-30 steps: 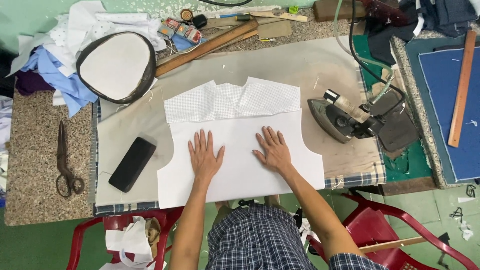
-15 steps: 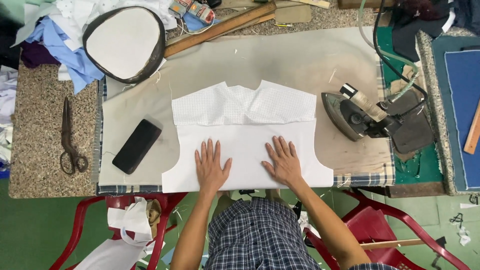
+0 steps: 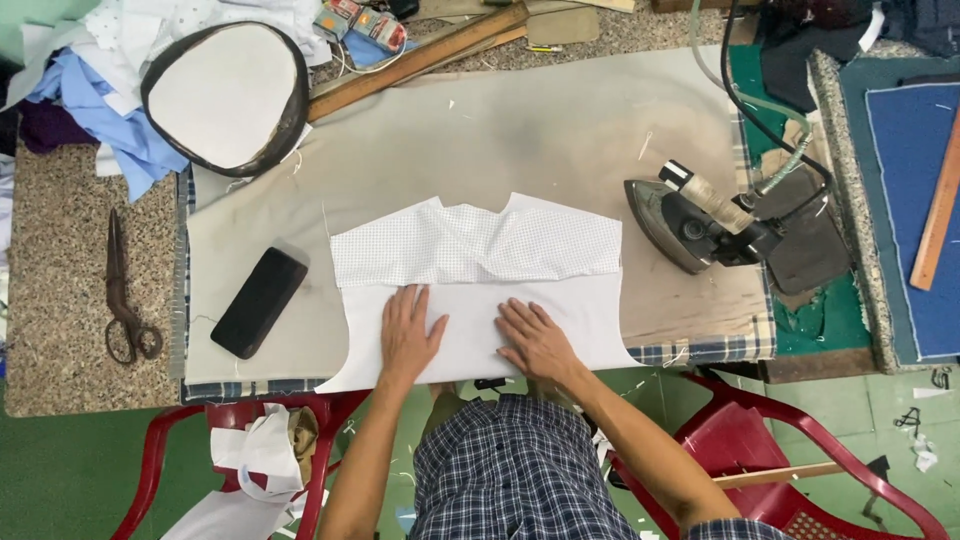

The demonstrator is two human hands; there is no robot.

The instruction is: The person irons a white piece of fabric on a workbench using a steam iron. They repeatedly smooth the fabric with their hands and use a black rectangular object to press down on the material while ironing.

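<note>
A white cut fabric piece (image 3: 590,325) lies on the grey pressing cloth (image 3: 500,140), with a white dotted piece (image 3: 480,245) folded across its top. My left hand (image 3: 408,335) rests flat on the plain white part, fingers spread. My right hand (image 3: 535,340) lies flat beside it, also open on the cloth. The fabric's lower edge hangs just over the table's near edge.
A steam iron (image 3: 690,225) with hose and cord stands at the right. A black phone (image 3: 260,302) lies left of the fabric, old scissors (image 3: 120,290) further left. An oval pressing pad (image 3: 225,95), a wooden ruler (image 3: 420,60) and fabric scraps sit behind. Red plastic chairs (image 3: 790,450) stand below.
Both hands have slid the white fabric toward me, so its lower part now hangs past the table edge. The hands stay flat on it.
</note>
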